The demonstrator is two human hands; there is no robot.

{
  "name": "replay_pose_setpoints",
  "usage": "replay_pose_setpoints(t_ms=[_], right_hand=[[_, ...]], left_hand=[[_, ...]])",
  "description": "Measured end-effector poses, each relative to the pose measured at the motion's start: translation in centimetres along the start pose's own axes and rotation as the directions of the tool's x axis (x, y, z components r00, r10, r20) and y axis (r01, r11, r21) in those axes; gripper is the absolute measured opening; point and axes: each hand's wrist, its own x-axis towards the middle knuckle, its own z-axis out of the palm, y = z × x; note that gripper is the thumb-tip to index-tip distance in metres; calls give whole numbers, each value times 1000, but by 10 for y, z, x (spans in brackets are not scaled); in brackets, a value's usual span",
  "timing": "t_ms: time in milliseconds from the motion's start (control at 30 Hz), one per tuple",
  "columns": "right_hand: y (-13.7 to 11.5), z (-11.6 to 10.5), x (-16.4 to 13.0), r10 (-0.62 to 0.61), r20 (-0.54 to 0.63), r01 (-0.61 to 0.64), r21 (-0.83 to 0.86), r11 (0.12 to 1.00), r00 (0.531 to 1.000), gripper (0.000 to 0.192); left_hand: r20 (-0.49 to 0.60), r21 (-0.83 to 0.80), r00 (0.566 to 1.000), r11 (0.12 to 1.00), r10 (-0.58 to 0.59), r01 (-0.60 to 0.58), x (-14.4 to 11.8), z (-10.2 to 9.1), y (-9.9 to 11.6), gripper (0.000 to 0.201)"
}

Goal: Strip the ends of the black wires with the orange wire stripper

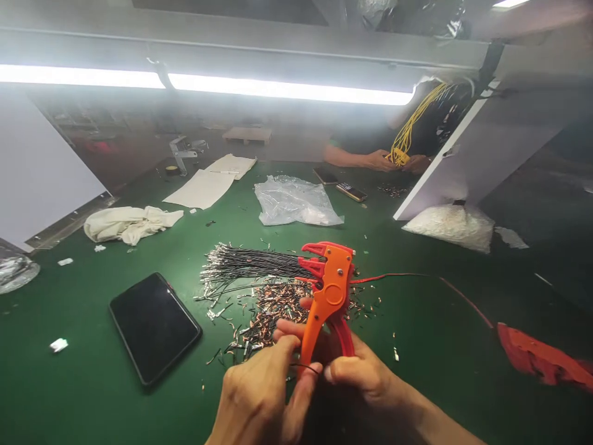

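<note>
An orange and red wire stripper (pixel 332 290) stands upright in front of me, its red jaws pointing left. My right hand (pixel 364 371) is closed around its handles. Close beside them, my left hand (pixel 264 386) pinches a thin black wire (pixel 306 367), of which only a short piece shows by the orange handle. Behind the tool lies a bundle of black wires (pixel 259 259) with silvery terminals at the left ends. Between the bundle and my hands is a pile of short wire scraps (pixel 278 309), black and copper-coloured.
A dark smartphone (pixel 155 327) lies on the green table (pixel 92 395) at left. A white cloth (pixel 132 224), papers (pixel 204 185) and a clear plastic bag (pixel 296 201) lie farther back. At right are a red strip (pixel 537 355) and a filled bag (pixel 451 225). Opposite, a person's hands (pixel 382 161) hold yellow cables.
</note>
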Motion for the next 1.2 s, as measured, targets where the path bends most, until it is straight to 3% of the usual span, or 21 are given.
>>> replay_pose_setpoints(t_ms=[100,233,333,433,500,600,833,1000,1200], right_hand=[[2,3,2,36,-3,-36,10,999,999,81],[-4,0,2,62,-60,-60,36,998,996,79],[-11,-7,-1,-11,-94,10,-15,1000,996,74],[-15,-13,-4,-94,-98,85,-98,992,991,48],[-14,-14,-6,-129,-58,122,-99,988,990,38],[-9,-9,-9,-161,3,161,-42,986,987,45],[14,7,-13,-54,172,46,49,998,984,45],[19,5,-10,12,154,-21,57,998,988,43],[23,1,-8,29,176,-44,81,996,984,45]], left_hand=[[68,22,997,999,41,-42,2,-2,-2,16],[147,-91,988,995,53,-40,12,-14,-2,13],[59,-123,996,991,65,-57,19,-26,-4,14],[-108,34,994,999,-17,21,23,-37,-12,20],[-235,116,969,988,-76,105,25,-41,-17,15],[-369,123,923,979,-109,165,25,-42,-20,17],[-384,98,920,987,-80,127,23,-35,-13,8],[-425,164,905,985,28,47,25,-38,-11,10],[-472,254,879,965,68,62,26,-44,-5,13]])
